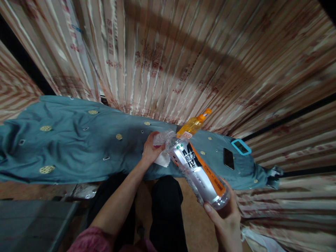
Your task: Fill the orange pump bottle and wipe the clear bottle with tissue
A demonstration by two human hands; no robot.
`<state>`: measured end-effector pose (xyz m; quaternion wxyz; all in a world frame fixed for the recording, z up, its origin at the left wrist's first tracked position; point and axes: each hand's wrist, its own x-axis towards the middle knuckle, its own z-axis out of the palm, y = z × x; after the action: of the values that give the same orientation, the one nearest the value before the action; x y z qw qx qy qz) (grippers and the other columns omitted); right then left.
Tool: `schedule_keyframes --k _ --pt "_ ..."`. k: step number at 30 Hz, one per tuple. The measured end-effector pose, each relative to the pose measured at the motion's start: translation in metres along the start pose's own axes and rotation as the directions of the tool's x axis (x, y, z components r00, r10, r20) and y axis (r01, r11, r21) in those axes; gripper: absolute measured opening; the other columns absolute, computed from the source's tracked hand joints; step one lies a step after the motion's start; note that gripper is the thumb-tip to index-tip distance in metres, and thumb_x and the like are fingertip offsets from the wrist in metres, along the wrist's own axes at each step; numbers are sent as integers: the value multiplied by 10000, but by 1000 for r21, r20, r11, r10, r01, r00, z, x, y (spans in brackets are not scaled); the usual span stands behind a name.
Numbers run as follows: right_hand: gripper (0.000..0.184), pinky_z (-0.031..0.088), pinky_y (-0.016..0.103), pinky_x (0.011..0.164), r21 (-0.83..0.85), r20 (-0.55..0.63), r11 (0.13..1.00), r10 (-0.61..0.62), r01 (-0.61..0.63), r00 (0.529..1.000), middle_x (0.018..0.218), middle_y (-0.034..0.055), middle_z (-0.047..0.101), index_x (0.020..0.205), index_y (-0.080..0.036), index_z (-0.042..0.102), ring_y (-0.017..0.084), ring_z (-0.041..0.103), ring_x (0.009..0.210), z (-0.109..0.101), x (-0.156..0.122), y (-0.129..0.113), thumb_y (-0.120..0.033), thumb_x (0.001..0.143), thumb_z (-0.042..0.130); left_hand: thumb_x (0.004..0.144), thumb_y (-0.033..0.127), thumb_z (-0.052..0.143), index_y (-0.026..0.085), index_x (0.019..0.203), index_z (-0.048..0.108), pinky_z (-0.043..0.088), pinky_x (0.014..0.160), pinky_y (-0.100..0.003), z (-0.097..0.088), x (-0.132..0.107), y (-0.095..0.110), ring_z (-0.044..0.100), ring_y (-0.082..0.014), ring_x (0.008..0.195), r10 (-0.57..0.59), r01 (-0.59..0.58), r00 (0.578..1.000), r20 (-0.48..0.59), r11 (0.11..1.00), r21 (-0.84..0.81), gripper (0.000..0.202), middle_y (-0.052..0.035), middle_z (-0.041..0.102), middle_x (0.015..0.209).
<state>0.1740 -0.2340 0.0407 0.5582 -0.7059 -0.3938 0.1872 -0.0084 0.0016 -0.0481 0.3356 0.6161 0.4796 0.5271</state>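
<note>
A large clear plastic bottle [199,171] with a silver, black and orange label lies tilted across the view, its neck up and to the left. My right hand [228,217] grips it around the base, thumb on the near side. At the neck end, my left hand [152,150] is closed on a clear, crumpled-looking plastic piece [163,137]; its exact kind I cannot make out. A white tissue-like sheet [163,159] shows just under the left fingers. Behind the bottle's neck stands an orange bottle [191,126] with an orange nozzle top, partly hidden.
A green patterned cloth [78,140] covers the long narrow surface. On its right part lie a dark phone [229,158] and a blue-framed device [240,147]. Pleated printed curtains [157,70] rise right behind. A grey surface [31,224] is at lower left.
</note>
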Motion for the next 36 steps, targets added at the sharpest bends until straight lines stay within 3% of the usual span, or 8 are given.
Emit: schedule_keyframes --k 5,12,21,36 --pt "839 537 390 946 19 3 998 -55 55 998 1309 103 700 1372 -219 580 307 686 1155 -2 1 7 -478 645 908 743 456 785 190 1196 604 572 978 -463 0 0 0 708 -310 1099 2 -2 1000 0 1000 -9 556 -113 723 1186" --pt "861 511 420 1017 -25 6 1000 -14 14 1000 1375 126 663 1402 -204 547 322 649 1230 1 -1 -3 -514 672 882 739 459 785 191 1193 606 572 986 -477 1 1 1 707 -317 1107 -9 9 1000 -7 1000 -9 557 -111 718 1184" --pt "843 509 406 1001 18 0 999 -50 50 999 1370 113 665 1382 -225 579 311 654 1223 -4 2 16 -468 647 912 728 427 798 184 1189 612 578 982 -457 2 1 1 711 -307 1094 -1 1 1000 -15 1000 -12 554 -113 718 1172" --pt "888 510 432 1034 -21 28 999 27 -27 999 1379 146 658 1400 -179 517 321 646 1237 3 -3 -14 -522 665 880 736 473 783 195 1196 603 572 983 -466 0 0 1 710 -307 1098 -10 10 1000 -3 1000 -27 566 -113 723 1185"
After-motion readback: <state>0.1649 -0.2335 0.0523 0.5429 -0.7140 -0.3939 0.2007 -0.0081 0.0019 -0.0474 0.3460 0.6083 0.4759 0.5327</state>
